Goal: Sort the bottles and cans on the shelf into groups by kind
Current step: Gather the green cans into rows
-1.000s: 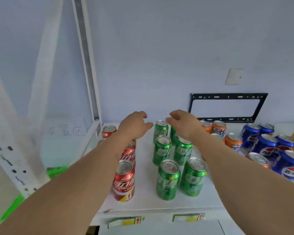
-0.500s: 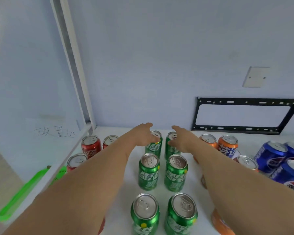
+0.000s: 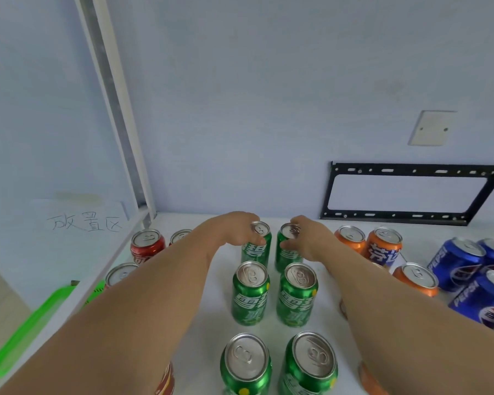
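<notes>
Several green cans stand in two columns on the white shelf (image 3: 203, 332). My left hand (image 3: 234, 229) grips the back left green can (image 3: 255, 249) round its top. My right hand (image 3: 308, 238) grips the back right green can (image 3: 286, 253) in the same way. In front of them stand a middle pair of green cans (image 3: 250, 292) and a near pair (image 3: 247, 363). Red cans (image 3: 147, 245) stand at the left, partly hidden by my left arm. Orange cans (image 3: 382, 246) stand right of the green ones. Blue cans (image 3: 457, 263) fill the far right.
A white upright post (image 3: 117, 109) rises at the shelf's back left corner. A black metal bracket (image 3: 411, 192) and a white cover plate (image 3: 431, 128) are on the wall behind. A handwritten paper label (image 3: 83, 220) and a green basket (image 3: 37, 320) lie to the left.
Both hands have reached further back and closed round the tops of the two rearmost green cans. The view has moved closer and tilted down over the shelf.
</notes>
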Motion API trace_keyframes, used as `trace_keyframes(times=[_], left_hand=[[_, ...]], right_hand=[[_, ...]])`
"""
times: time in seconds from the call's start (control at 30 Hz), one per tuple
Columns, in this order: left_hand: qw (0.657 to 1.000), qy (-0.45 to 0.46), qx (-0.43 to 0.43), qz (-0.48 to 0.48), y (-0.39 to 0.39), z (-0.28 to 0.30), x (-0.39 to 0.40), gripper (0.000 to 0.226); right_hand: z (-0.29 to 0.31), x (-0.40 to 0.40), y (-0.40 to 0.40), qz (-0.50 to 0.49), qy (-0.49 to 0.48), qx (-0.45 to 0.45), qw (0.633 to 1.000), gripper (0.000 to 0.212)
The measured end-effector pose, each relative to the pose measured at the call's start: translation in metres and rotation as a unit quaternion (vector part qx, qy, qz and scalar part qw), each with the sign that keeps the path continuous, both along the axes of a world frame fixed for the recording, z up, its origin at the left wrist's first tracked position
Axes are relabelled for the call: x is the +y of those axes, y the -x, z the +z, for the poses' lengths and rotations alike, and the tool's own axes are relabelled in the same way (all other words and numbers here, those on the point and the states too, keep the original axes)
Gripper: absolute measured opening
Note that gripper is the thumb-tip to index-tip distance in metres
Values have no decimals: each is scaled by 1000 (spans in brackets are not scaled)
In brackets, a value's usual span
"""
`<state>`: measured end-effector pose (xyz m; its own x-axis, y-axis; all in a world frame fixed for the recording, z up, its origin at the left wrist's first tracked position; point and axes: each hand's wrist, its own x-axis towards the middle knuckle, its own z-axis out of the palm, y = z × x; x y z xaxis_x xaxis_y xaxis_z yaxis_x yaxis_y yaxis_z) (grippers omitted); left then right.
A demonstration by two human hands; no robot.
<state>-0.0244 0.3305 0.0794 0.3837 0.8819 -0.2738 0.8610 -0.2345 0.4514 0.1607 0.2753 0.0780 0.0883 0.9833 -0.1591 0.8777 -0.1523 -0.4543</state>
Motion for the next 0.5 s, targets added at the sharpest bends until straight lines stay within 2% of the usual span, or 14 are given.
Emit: trace_keyframes(times=[0.13, 0.2, 0.27, 0.37, 0.5], left_hand=[[1000, -9, 29, 0, -2, 8, -14, 89], [998, -39, 50, -6, -1, 17, -28, 96], [995, -70, 70, -20, 2, 29, -44, 89], [990, -76, 100, -64, 7, 43, -72, 64], [987, -12, 114, -111, 9, 42, -103, 66]], right_hand=[[1, -12, 1, -16, -3, 52, 999, 93], [4, -25, 2, -37, -25, 81, 996, 96], [12, -40, 3, -48, -50, 100, 993, 86], [18, -63, 2, -26, -56, 89, 994, 69], [12, -85, 9, -3, -31, 84, 996, 68]])
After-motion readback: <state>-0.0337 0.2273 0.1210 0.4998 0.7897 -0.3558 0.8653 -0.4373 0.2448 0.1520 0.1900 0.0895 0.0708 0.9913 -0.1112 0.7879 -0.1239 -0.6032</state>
